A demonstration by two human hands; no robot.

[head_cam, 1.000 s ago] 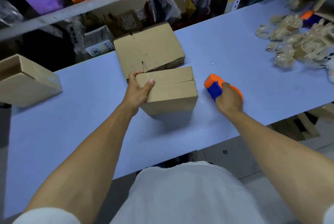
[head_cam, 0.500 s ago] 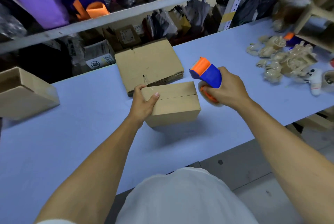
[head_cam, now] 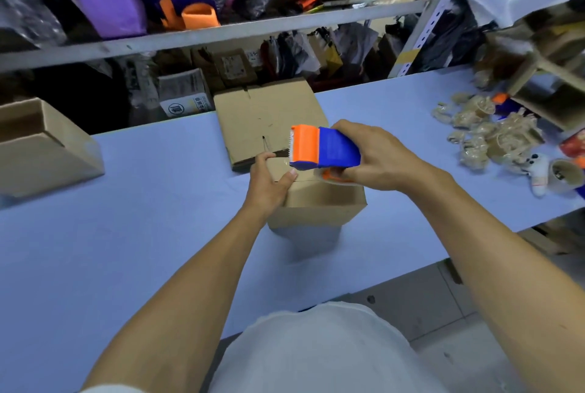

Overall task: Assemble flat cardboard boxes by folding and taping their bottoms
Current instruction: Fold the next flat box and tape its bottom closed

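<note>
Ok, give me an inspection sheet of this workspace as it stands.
Surface: blue table, bare in front of the person.
Job's things: small cardboard box with flaps folded shut on top; stack of flat boxes behind it; open assembled box at far left; orange and blue tape dispenser over the small box's top.
Clutter: pile of used tape scraps and cores at right, with a small white toy.
Hands: left hand holds the small box's left end; right hand grips the dispenser.
Cables: nothing seen.
Surroundings: metal shelf behind, crowded with bags and packages.
</note>
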